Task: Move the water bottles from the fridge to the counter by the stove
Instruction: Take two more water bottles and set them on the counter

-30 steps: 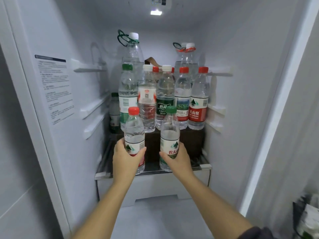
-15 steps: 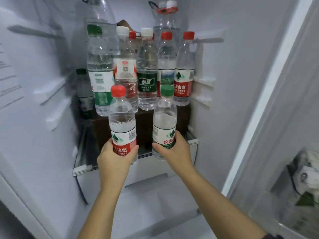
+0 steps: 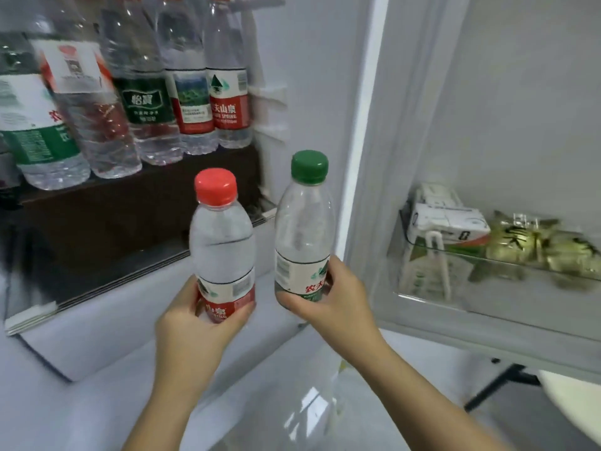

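My left hand (image 3: pixel 195 323) grips a small clear water bottle with a red cap (image 3: pixel 222 242) around its red-and-white label. Beside it, my right hand (image 3: pixel 331 297) grips a slightly taller bottle with a green cap (image 3: pixel 304 229) by its lower label. Both bottles are upright and held out in front of the fridge opening, clear of the shelf. Several more water bottles (image 3: pixel 136 102) stand in a row on a dark box (image 3: pixel 107 216) inside the fridge at upper left; their caps are cut off by the frame's top.
The open fridge door (image 3: pixel 487 102) stands to the right. Its clear door shelf (image 3: pixel 507 284) holds a white carton (image 3: pixel 445 219) and greenish packets (image 3: pixel 533 245). A white fridge drawer front (image 3: pixel 107 330) sits below the glass shelf edge. Pale floor lies below.
Both hands have drawn the two bottles back out of the fridge and toward me. My view has swung right, so the open door and its shelf now fill the right side.
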{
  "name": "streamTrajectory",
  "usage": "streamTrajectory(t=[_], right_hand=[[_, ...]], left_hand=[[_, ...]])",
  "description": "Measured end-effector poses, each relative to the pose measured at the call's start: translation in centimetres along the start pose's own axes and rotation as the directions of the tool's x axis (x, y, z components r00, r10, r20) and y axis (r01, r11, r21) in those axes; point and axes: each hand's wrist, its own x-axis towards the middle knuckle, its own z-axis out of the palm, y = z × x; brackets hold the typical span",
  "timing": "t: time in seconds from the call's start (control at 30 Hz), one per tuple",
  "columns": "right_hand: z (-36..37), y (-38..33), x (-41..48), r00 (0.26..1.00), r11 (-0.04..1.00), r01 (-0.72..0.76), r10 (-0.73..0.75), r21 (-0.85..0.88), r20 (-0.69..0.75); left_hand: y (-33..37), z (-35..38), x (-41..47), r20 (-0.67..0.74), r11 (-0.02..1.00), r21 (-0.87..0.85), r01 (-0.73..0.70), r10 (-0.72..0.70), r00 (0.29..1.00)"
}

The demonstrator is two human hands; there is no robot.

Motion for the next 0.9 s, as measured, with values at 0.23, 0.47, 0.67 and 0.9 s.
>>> streamTrajectory(t=[0.23, 0.47, 0.67, 0.9], right_hand=[[-6.8, 1.2, -9.3, 0.993, 0.994, -0.056, 0.045, -0.099, -0.106], [-15.2, 2.1, -19.7, 0.952, 0.983, -0.128, 0.086, -0.128, -0.294], [-22.7, 2.5, -30.0, 0.872, 0.965, -0.222, 0.134, -0.136, -0.470], [-31.1, 3.5, -40.6, 0.680, 0.918, -0.377, 0.185, -0.121, -0.709]], left_hand=[[2.5, 4.0, -7.8, 0.246, 0.989, -0.133, 0.056, -0.022, 0.969], [6.7, 8.3, -16.4, 0.461, 0.986, -0.163, 0.030, 0.049, 0.886], [10.6, 13.3, -25.6, 0.547, 0.961, -0.240, -0.139, 0.252, 0.798], [15.4, 20.1, -34.8, 0.703, 0.921, -0.358, -0.156, 0.376, 0.604]])
